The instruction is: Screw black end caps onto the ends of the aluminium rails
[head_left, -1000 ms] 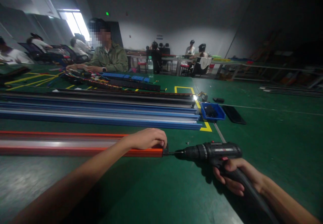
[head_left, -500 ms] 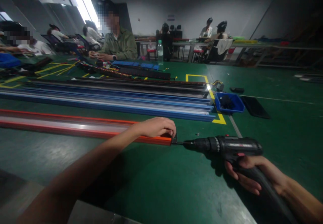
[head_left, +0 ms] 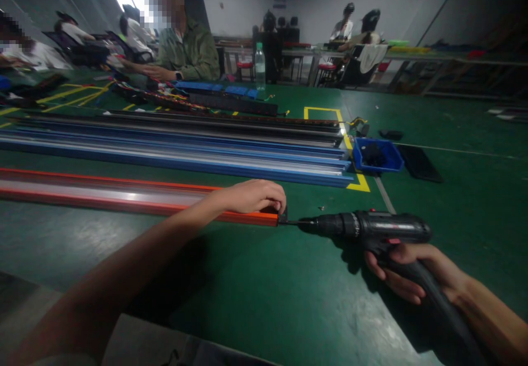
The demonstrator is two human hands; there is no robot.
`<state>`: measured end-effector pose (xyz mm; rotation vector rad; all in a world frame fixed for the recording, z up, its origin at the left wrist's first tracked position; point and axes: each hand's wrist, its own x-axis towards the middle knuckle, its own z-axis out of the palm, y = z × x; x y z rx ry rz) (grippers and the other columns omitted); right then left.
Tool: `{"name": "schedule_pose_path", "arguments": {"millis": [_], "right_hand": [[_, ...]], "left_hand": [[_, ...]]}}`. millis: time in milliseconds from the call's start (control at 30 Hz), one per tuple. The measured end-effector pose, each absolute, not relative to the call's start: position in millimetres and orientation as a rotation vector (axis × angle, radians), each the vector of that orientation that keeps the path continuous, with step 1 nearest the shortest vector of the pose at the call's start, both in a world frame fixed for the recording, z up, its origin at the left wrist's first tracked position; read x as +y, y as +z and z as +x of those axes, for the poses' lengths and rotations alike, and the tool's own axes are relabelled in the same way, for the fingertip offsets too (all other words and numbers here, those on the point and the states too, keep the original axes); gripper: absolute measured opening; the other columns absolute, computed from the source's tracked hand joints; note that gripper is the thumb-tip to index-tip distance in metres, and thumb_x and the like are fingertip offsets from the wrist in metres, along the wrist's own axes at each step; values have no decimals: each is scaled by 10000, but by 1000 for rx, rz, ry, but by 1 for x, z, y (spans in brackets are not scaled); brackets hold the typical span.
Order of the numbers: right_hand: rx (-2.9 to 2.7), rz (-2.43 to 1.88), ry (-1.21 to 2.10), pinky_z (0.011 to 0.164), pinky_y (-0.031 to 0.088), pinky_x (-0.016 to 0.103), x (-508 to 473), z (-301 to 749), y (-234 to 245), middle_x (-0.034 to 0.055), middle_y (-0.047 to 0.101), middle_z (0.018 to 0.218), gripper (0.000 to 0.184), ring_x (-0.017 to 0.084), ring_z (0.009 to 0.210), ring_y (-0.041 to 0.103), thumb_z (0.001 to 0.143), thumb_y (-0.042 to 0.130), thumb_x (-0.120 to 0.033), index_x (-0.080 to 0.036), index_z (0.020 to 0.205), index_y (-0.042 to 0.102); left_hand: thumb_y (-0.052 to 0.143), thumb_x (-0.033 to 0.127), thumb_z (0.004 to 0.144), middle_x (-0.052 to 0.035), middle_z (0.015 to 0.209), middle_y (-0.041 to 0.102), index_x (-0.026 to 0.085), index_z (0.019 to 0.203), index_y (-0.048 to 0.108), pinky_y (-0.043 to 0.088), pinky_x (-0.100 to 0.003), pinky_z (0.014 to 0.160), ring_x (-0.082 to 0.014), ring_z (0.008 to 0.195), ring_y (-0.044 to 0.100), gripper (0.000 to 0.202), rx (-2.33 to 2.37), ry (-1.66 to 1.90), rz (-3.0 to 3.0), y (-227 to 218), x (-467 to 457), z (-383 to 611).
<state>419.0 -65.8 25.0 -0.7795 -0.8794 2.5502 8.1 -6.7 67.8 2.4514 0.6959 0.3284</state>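
A long orange rail (head_left: 124,195) lies across the green table, its right end near the middle. My left hand (head_left: 256,195) rests curled over that end and presses it down. My right hand (head_left: 412,272) grips the handle of a black cordless drill (head_left: 371,228). The drill lies level, pointing left, and its bit touches a small dark piece at the end face of the orange rail.
Several blue and dark rails (head_left: 185,146) lie side by side behind the orange one. A blue bin (head_left: 377,157) sits by yellow floor-tape marks, a dark flat pad (head_left: 418,163) to its right. A person in a green jacket (head_left: 190,52) sits opposite; others work farther back.
The view has tilted down and shifted a little, so everything sits higher in the frame. Both hands, the drill and the orange rail keep the same positions relative to each other.
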Motion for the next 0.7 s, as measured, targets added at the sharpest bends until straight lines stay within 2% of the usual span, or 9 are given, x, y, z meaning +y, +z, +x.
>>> {"name": "schedule_pose_path", "arguments": {"millis": [100,400,700], "right_hand": [[-891,-756,2568,463,550,201,-65,417,30,152,726,864,317,52,392,505,855,633,-259,-30,1032,763],[-926,-681,2562,464,538,196,-66,414,31,123,705,831,309,51,397,490,889,568,-236,-4,1015,729],[-949,-772,2528,464,527,187,-67,413,39,115,704,833,314,45,396,483,868,550,-226,2,1011,710]], "left_hand": [[502,136,989,-38,993,714,197,919,713,447,-236,847,-135,922,637,231,689,337,2442,66,-6,8],[516,146,977,-27,1015,718,208,924,722,439,-223,851,-130,933,638,222,686,352,2446,64,-5,6],[499,169,982,-15,1003,715,204,932,723,418,-208,819,-115,897,635,233,692,309,2458,63,-3,6]]}}
